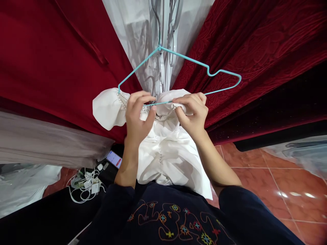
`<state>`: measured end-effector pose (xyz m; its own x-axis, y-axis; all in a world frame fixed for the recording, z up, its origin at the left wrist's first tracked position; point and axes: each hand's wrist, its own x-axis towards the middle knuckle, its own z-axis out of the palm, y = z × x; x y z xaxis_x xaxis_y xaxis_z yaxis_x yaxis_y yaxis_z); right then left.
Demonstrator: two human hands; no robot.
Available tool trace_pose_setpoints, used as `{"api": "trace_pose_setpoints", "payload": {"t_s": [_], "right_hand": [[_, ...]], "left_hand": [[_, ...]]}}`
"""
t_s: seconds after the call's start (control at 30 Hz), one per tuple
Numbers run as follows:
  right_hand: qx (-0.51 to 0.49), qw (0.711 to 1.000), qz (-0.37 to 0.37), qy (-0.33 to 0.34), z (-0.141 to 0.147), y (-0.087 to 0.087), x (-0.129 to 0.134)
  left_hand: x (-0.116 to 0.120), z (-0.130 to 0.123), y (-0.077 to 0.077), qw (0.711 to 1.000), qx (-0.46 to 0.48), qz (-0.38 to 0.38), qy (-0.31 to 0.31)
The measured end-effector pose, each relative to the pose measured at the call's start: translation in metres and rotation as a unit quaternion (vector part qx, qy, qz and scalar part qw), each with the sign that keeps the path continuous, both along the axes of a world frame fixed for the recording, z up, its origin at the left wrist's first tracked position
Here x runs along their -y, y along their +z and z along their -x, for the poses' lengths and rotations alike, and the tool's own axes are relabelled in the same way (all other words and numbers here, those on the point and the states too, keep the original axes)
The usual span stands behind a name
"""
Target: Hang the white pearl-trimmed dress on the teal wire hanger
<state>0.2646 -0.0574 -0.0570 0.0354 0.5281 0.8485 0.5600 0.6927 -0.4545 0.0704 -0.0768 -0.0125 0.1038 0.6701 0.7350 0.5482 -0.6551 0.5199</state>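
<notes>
A white dress (163,146) with puffy sleeves and pearl-bead straps hangs in front of me against a light blue clothes hanger (184,56). The left sleeve (109,107) is at the hanger's left corner, where a bead strap loops over the wire. My left hand (138,114) is curled about the hanger's lower bar, thumb below and fingers above, beside the neckline. Farther along the bar, my right hand (192,109) pinches the dress's right shoulder and bead strap. The hanger's right end sticks out bare past that hand. Part of the bar is hidden behind my fingers.
Dark red cloth (76,51) hangs on the left, and patterned red cloth (255,41) on the right. White metal bars (163,68) stand behind the hanger. At lower left, a phone (114,159) and tangled white cables (88,183) lie on a black surface. Red tiles (281,180) cover the floor.
</notes>
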Motion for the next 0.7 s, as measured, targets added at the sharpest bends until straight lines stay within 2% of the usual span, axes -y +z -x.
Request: {"api": "trace_pose_setpoints", "payload": {"t_s": [0.07, 0.13, 0.23, 0.3, 0.4, 0.5, 0.57, 0.6, 0.7], "right_hand": [[0.001, 1.000, 0.005, 0.003, -0.001, 0.001, -0.001], [0.004, 1.000, 0.013, 0.009, -0.004, 0.003, 0.000], [0.019, 0.999, 0.021, 0.038, -0.010, 0.003, 0.006], [0.017, 0.999, -0.013, 0.046, -0.014, -0.003, 0.013], [-0.037, 0.997, -0.060, -0.011, -0.026, -0.019, 0.024], [-0.124, 0.985, 0.022, -0.115, -0.051, -0.030, 0.024], [-0.176, 0.966, 0.072, -0.173, -0.074, -0.025, 0.017], [-0.196, 0.959, 0.074, -0.193, -0.087, -0.019, 0.011], [-0.214, 0.951, 0.057, -0.217, -0.117, 0.011, -0.006]], "left_hand": [[-0.005, -0.007, -0.009, 0.997, -0.058, -0.023, 0.041], [-0.010, -0.010, -0.015, 0.992, -0.109, 0.006, 0.056], [-0.012, -0.012, -0.015, 0.986, -0.140, 0.051, 0.073], [-0.010, -0.013, -0.012, 0.986, -0.131, 0.060, 0.078], [-0.008, -0.015, -0.006, 0.985, -0.125, 0.089, 0.078], [-0.008, -0.016, -0.003, 0.981, -0.137, 0.113, 0.075], [-0.008, -0.015, -0.002, 0.979, -0.144, 0.118, 0.078], [-0.008, -0.014, -0.002, 0.979, -0.146, 0.119, 0.080], [-0.007, -0.013, -0.002, 0.978, -0.150, 0.117, 0.082]]}}
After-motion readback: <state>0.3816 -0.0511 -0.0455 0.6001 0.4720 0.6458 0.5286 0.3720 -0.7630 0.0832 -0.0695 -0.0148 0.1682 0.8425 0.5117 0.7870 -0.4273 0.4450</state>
